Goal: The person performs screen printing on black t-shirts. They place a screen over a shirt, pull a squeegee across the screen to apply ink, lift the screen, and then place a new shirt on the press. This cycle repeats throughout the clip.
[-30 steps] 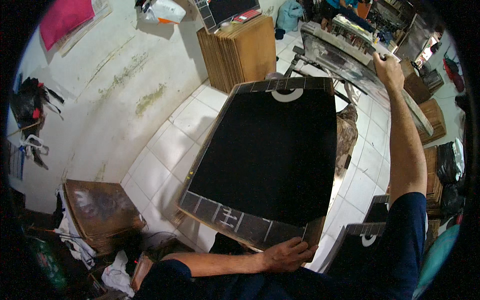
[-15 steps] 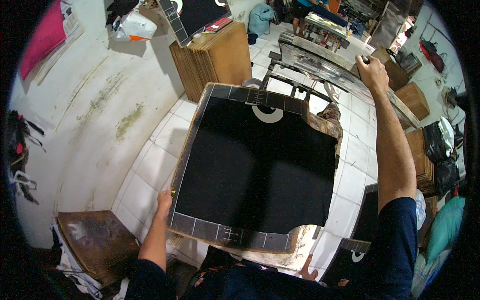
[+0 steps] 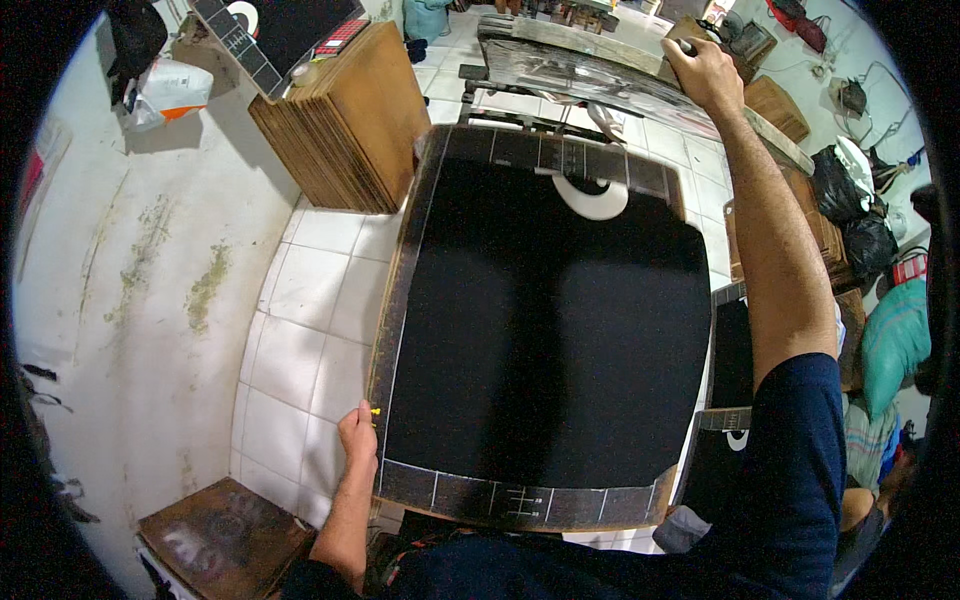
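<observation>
A wooden board (image 3: 590, 505) with white ruled borders lies in front of me, carrying a black fabric panel (image 3: 545, 320) whose curved cutout at the far end shows a white crescent (image 3: 590, 200). My left hand (image 3: 357, 432) is closed on the board's left edge, by a small yellow mark. My right hand (image 3: 705, 75), arm stretched forward, is closed around a dark handle at the top of a long, paint-smeared wooden frame (image 3: 585, 70) standing beyond the board. What lies under the board is mostly hidden.
A tall stack of brown boards (image 3: 360, 120) stands back left beside the wall. A worn board (image 3: 220, 530) sits low left. Other panelled boards (image 3: 730, 350), bags (image 3: 840, 190) and a teal sack (image 3: 890, 340) crowd the right, where part of another person (image 3: 860, 510) shows.
My left hand moved from the board's near right corner to its left edge. The board now sits straighter in view. My right hand stays on the frame, and the view has shifted.
</observation>
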A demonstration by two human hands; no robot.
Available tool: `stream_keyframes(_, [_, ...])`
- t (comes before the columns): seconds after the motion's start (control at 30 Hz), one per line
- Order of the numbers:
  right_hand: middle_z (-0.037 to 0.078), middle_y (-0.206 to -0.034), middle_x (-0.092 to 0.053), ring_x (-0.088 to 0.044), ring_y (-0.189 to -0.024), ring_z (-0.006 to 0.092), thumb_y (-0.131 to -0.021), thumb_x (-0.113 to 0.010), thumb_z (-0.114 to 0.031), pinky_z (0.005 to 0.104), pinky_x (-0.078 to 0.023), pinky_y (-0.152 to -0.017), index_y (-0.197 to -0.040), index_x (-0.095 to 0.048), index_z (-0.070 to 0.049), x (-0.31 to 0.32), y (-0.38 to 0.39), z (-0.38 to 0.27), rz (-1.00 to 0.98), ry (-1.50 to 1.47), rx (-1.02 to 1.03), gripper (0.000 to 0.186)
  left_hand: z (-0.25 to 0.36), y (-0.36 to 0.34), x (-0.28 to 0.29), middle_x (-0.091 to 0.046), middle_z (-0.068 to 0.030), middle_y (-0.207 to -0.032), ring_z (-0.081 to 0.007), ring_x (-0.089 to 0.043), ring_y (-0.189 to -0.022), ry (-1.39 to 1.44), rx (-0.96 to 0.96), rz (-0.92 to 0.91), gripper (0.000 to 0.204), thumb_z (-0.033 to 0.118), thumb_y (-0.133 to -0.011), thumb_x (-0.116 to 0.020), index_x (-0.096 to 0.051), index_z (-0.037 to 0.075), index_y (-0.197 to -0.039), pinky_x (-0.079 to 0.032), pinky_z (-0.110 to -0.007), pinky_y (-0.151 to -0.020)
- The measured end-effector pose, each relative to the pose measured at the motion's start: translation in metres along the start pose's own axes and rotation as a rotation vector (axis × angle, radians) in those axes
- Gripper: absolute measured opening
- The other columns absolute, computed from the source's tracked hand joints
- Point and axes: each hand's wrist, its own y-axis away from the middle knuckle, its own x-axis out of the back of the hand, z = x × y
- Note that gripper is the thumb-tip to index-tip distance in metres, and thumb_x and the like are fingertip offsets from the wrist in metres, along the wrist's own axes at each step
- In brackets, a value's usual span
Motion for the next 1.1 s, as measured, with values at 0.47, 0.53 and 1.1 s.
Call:
stream_keyframes(0.47, [0.023,-0.105,-0.075,-0.072,-0.104,0.0407,-0.085,-0.065,-0.057,0.0489,-0.057,-0.092,-0.103,-0.08,-0.009,0.006,-0.007,-0.003,0.014,-0.085,-0.118,0.053,-0.02,0.003,0.042,-0.072,-0.0063,-0.082,-0.0152,-0.064,-0.074,-0.175,-0.151,-0.133,0.027,0.024,-0.089,-0.082,-0.07,0.0,-0.091,-0.052,-0.034,-0.069])
stream_keyframes(0.53, [0.023,-0.106,-0.075,-0.072,-0.105,0.0406,-0.085,-0.065,-0.057,0.0485,-0.057,-0.093,-0.104,-0.079,-0.009,0.011,-0.007,-0.007,0.033,-0.093,-0.113,0.054,-0.018,0.011,0.038,-0.073,-0.0056,-0.089,-0.0149,-0.065,-0.08,-0.256,-0.16,-0.182,0.027,0.021,-0.088,-0.084,-0.07,-0.001,-0.097,-0.052,-0.034,-0.074])
stream_keyframes(1.1, [0.024,-0.102,-0.075,-0.072,-0.103,0.0408,-0.085,-0.062,-0.061,0.0472,-0.056,-0.09,-0.1,-0.079,-0.006,0.013,-0.039,-0.006,0.028,-0.104,-0.074,0.06,0.016,0.025,0.024,-0.075,-0.0208,-0.092,-0.0413,-0.072,-0.089,-0.543,-0.186,-0.011,0.055,0.037,-0.072,-0.093,-0.069,-0.001,-0.103,-0.054,-0.049,-0.082])
